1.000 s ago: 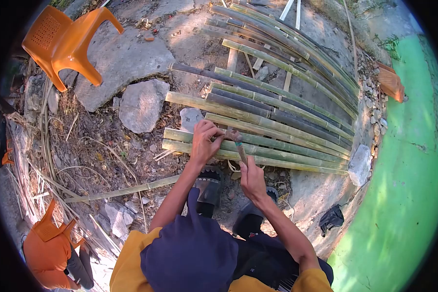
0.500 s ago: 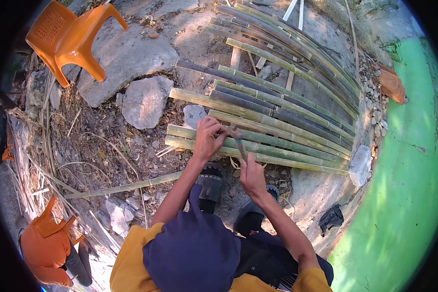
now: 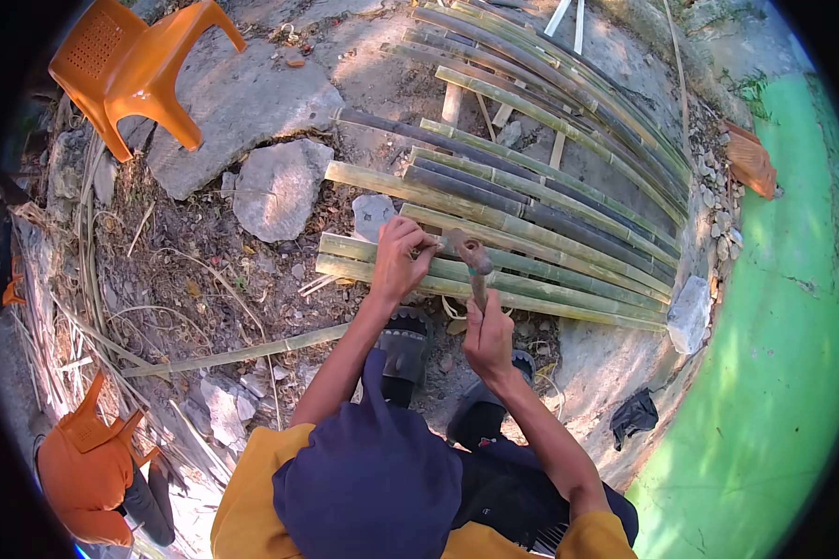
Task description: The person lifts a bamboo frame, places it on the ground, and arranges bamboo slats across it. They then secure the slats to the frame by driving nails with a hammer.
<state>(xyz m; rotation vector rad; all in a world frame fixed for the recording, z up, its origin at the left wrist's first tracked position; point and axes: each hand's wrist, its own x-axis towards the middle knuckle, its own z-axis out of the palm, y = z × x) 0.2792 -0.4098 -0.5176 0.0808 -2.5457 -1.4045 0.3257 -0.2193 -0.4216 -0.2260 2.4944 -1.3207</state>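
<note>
My right hand (image 3: 489, 337) is wrapped round the handle of a hammer (image 3: 478, 265). The hammer's metal head is raised, just right of my left fingertips. Over the left ends of the nearest split bamboo poles (image 3: 531, 289), my left hand (image 3: 403, 256) is closed in a pinch. What sits between its fingertips is too small to make out. These green poles lie side by side, fanned at the left and drawn together at the right end. A longer, paler bamboo pole (image 3: 373, 180) lies just beyond my left hand.
More bamboo poles (image 3: 569, 130) lie farther off across wooden crosspieces (image 3: 557, 149). Flat rocks (image 3: 280, 191) and an orange chair (image 3: 149, 74) are at left. A person in orange (image 3: 84, 475) sits at lower left. A white stone (image 3: 690, 317) lies by the poles' right ends, near green ground (image 3: 764, 373).
The hammer has lifted slightly and shifted right, away from my left fingertips, with my right hand still gripping it. My left hand stays almost in place.
</note>
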